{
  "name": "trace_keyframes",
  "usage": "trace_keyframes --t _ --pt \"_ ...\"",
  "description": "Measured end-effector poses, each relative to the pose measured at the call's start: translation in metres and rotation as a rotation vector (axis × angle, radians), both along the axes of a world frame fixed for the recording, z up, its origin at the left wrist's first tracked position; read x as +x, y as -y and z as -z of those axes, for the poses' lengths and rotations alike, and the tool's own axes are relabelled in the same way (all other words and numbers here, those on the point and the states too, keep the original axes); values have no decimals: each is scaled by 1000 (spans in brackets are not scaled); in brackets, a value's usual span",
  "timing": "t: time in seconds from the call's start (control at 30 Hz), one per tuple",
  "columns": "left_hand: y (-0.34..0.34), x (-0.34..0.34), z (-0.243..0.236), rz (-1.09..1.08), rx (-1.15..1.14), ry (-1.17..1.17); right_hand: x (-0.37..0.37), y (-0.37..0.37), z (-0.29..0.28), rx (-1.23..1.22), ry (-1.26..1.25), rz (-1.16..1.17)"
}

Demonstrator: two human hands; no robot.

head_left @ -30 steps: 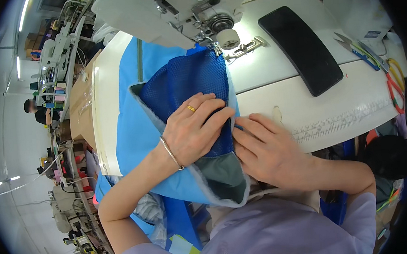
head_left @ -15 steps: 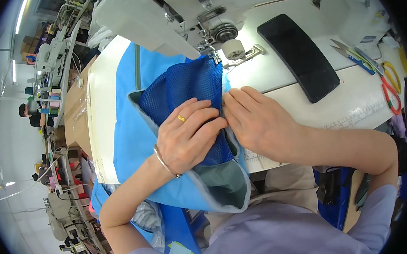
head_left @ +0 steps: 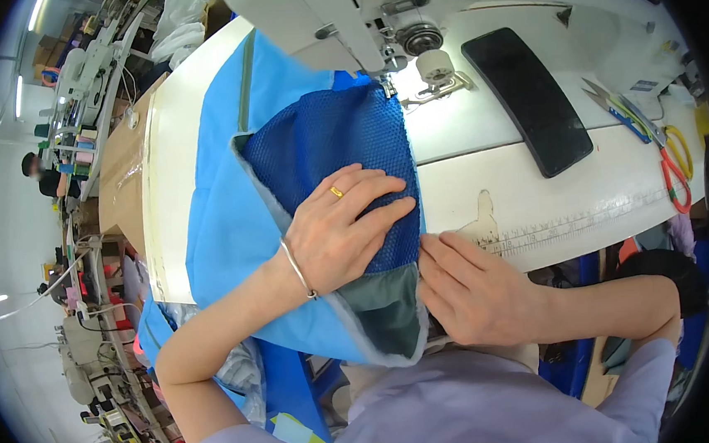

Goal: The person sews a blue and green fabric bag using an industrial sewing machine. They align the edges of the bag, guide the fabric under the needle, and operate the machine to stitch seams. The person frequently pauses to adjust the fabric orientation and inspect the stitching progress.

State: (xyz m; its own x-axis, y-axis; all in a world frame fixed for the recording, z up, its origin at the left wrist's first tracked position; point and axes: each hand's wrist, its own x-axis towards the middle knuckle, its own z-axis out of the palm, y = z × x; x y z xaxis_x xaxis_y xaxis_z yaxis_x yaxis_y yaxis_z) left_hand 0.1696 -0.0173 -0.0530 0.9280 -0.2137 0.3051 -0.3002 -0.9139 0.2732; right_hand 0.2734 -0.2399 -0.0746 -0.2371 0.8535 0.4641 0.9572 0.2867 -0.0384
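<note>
A blue mesh panel (head_left: 339, 131) lies over a light-blue fabric piece (head_left: 224, 198) with a grey-green lining (head_left: 386, 310) at its near end. Its far right corner reaches under the presser foot (head_left: 389, 88) of the white sewing machine (head_left: 297, 18). My left hand (head_left: 351, 230), with a ring and a bangle, rests flat on the mesh, fingers spread. Lower down, at the right edge of the layers, my right hand (head_left: 480, 286) has its fingers pressed together on the fabric edge; its thumb is hidden beneath.
Right of the needle lies a black phone (head_left: 528, 101). Beyond it are scissors (head_left: 667, 151) with red and yellow handles, beside a blue-handled cutting tool (head_left: 628, 121). A printed ruler strip (head_left: 571, 225) runs along the table's near edge. Other machines and a person (head_left: 47, 175) are at far left.
My right hand has slid toward me along the fabric's right edge. The mesh shows smoother and more uncovered near the presser foot. My left hand stays on the mesh.
</note>
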Motion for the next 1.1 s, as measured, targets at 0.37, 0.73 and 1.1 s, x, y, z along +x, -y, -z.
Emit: trace_keyframes --t 0.37,0.73,1.1 --pt "-3 4 2 50 -1 30 13 -8 -1 -4 -5 -93" --pt "-34 36 6 107 43 48 47 -33 -2 -21 -30 -128" --pt "-84 76 13 203 121 137 70 -61 13 87 -61 -27"
